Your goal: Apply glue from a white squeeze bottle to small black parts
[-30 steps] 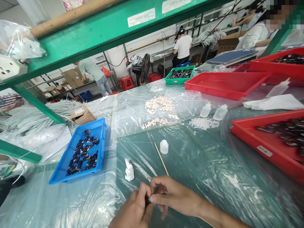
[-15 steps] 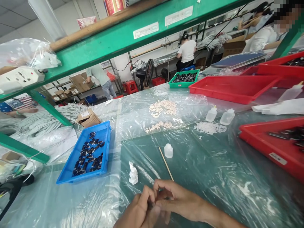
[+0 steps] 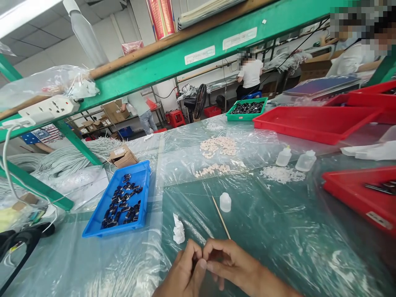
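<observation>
My left hand (image 3: 185,270) and my right hand (image 3: 230,264) meet at the bottom middle of the head view, fingertips pinched together. Whatever lies between the fingers is hidden by them. Just beyond, a thin wooden stick (image 3: 221,218) lies on the plastic-covered table, its near end close to my right hand. A small translucent bottle (image 3: 225,202) stands beside the stick's far end. Crumpled white tissue (image 3: 178,231) rests ahead of my left hand. To the left, a blue tray (image 3: 142,206) holds many small dark shiny parts (image 3: 116,204).
Pale small pieces (image 3: 218,147) and white bits (image 3: 282,174) lie farther back, near two squeeze bottles (image 3: 283,156) (image 3: 305,161). Red trays (image 3: 315,123) line the right side; a green tray (image 3: 246,109) stands at the back. A green shelf beam (image 3: 139,78) crosses overhead. Other people work beyond.
The view has tilted slightly, so the table and trays sit a little lower and farther right. My hands stay together, with the fingertips and thumbs now closer to each other.
</observation>
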The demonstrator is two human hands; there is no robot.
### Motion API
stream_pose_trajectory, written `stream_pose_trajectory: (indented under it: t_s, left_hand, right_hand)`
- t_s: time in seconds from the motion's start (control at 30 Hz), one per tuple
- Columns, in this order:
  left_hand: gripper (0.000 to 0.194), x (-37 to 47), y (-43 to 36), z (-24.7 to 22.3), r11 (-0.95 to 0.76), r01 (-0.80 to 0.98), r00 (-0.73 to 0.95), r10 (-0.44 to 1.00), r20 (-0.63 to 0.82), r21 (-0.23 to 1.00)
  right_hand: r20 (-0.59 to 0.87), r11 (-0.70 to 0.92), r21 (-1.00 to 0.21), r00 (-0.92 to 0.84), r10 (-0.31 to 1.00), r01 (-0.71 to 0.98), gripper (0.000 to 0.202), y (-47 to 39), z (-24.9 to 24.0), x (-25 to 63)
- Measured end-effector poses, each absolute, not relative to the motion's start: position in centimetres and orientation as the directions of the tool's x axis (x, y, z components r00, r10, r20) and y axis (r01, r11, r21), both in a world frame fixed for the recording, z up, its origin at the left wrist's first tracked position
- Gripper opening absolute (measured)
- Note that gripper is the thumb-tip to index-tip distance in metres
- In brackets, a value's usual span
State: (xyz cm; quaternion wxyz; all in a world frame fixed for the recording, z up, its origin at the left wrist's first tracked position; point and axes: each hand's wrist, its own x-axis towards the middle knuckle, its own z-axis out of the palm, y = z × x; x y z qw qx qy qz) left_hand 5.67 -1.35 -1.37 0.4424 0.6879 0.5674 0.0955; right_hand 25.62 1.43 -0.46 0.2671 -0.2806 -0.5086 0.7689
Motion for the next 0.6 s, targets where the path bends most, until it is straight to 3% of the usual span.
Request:
stream_pose_trajectory:
  t_s: [0.33, 0.6]
  left_hand:
    - [0.020, 5.4, -1.6, -0.6, -0.038, 0.625, 0.407, 0.868, -0.285, 0.780]
    - [0.019, 5.8, -1.5, -0.2, -0.013, 0.602, 0.444, 0.836, -0.321, 0.798]
  right_hand:
    - [-0.201, -0.263, -0.965, -0.637, 0.745, -0.002, 0.024, 1.2, 0.2, 25.6]
    - [-0.201, -0.313, -0.947, -0.633, 0.747, -0.068, 0.020, 1.1, -0.4, 25.3]
